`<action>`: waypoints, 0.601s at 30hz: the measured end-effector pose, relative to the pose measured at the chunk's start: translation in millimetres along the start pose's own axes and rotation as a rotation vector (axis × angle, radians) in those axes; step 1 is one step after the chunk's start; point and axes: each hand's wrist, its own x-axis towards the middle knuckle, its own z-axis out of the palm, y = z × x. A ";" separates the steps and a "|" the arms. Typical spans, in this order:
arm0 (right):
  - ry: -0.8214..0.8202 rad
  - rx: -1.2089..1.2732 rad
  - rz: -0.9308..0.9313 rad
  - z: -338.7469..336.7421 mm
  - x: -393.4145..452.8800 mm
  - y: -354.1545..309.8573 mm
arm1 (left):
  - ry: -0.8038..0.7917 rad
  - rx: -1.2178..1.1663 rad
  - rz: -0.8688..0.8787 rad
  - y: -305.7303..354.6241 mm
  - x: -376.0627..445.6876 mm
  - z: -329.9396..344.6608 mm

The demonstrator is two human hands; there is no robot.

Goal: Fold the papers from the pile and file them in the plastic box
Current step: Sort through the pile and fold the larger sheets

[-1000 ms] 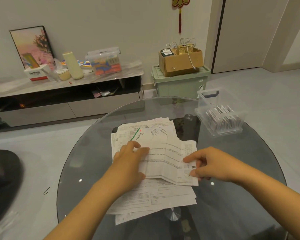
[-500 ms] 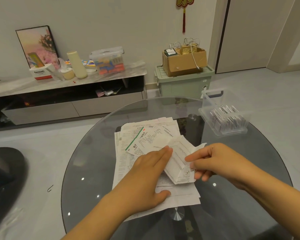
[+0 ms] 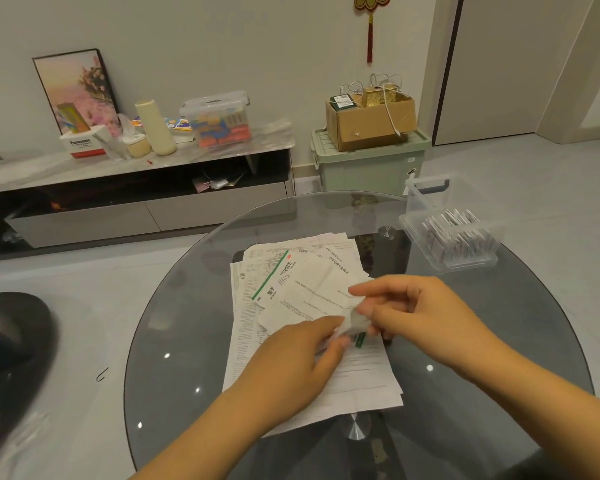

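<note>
Our left hand (image 3: 291, 355) has come off the flat press it held a moment ago and now lies over the pile (image 3: 312, 341), its fingertips drawn together on the near end of a small folded slip (image 3: 352, 325). A second back that slip was a wide sheet spread between both hands; half a second back it was half turned over; now it is a narrow wad, so we judge the fold is nearly done.

The pile sits mid-table (image 3: 174, 341) and looks no thinner, many sheets fanned under our wrists, the one with a green stripe uppermost at the far left.

Our right hand (image 3: 413, 313) has moved in to meet the left. Its thumb and fingers are curled and clamped on the other end of the slip, which is lifted just off the pile between the two hands. How tight the creases are we cannot tell; the slip is blurred.

Far right, well apart from the hands, the box (image 3: 426, 199) stands at the table's edge with a row of folded papers (image 3: 454, 233) upright inside. We judge that what remains for this slip is one last press and the carry across to the box, and that most of the pile is still to do.
</note>
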 end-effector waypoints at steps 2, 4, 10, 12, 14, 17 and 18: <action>0.043 -0.046 -0.101 2.8 2.1 2.0 | 0.041 -0.079 -0.056 0.0 -0.2 -0.9; 0.076 -0.105 -0.213 5.7 3.3 4.5 | 0.097 -0.123 -0.095 -2.0 0.6 -1.2; 0.033 -0.291 -0.369 17.5 13.9 21.0 | 0.221 -0.343 -0.275 -8.8 3.7 -4.5; -0.033 -0.387 -0.349 21.6 19.2 29.2 | 0.262 -0.365 -0.305 -14.3 4.6 -4.8; -0.103 -0.489 -0.340 24.4 24.9 38.5 | 0.288 -0.319 -0.292 -18.1 4.6 -4.6; -0.193 -0.628 -0.344 29.7 33.2 49.0 | 0.251 -0.184 -0.268 -21.1 2.7 -5.0; -0.216 -0.669 -0.347 31.5 35.2 51.0 | 0.206 -0.040 -0.263 -23.8 2.4 -3.9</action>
